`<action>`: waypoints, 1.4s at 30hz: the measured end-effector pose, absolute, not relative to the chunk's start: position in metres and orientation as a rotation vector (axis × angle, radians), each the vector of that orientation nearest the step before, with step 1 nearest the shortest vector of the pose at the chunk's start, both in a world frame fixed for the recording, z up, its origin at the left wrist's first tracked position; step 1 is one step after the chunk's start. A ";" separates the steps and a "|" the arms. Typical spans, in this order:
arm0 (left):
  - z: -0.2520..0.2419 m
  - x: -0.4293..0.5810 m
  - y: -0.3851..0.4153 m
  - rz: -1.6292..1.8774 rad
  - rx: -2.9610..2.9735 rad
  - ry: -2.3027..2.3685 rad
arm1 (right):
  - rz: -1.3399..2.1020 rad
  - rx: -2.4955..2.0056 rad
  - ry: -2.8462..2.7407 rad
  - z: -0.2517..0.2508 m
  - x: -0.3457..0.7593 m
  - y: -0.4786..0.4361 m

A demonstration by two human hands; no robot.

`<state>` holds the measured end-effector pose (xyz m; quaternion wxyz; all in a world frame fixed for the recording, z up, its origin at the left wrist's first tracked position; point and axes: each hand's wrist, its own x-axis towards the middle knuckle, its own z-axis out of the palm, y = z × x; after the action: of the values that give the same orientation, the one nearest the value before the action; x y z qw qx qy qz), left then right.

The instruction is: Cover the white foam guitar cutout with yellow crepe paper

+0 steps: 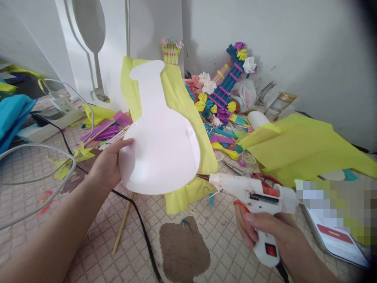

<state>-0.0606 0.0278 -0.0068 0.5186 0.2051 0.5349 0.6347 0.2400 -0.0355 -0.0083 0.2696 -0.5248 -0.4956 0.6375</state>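
Note:
My left hand [107, 161] grips a white guitar-shaped cutout [159, 149] by its lower left edge, thumb on the front and fingers behind. Yellow crepe paper [176, 94] hangs behind the cutout and shows along its right side and below. In my right hand [271, 232] is a white hot glue gun [250, 192], held by its handle with a finger at the red trigger. The nozzle meets the lower right edge of the cutout in this view; whether it touches I cannot tell.
A blue guitar decorated with paper flowers [224, 92] leans at the wall. A yellow paper sheet [294, 141] and a phone [335, 236] lie right. Scissors [234, 168] rest behind the glue gun. A black cable [141, 220] and white cable [67, 173] cross the left; a wooden stick [122, 228] lies in front.

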 end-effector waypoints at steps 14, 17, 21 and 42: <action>-0.008 -0.062 0.028 1.495 0.502 1.277 | 1.710 -1.369 -1.341 -0.006 0.243 -0.035; -0.009 -0.062 0.028 1.485 0.502 1.286 | 1.716 -1.335 -1.341 -0.010 0.244 -0.035; -0.009 -0.063 0.027 1.444 0.508 1.290 | 1.654 -1.290 -1.274 -0.016 0.245 -0.037; -0.005 -0.060 0.026 1.391 0.517 1.288 | 1.670 -1.248 -1.264 -0.019 0.249 -0.038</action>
<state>-0.0605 0.0264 -0.0051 0.5550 0.2190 0.5451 0.5890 0.2488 -0.0376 -0.0192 0.3447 -0.4804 -0.4868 0.6430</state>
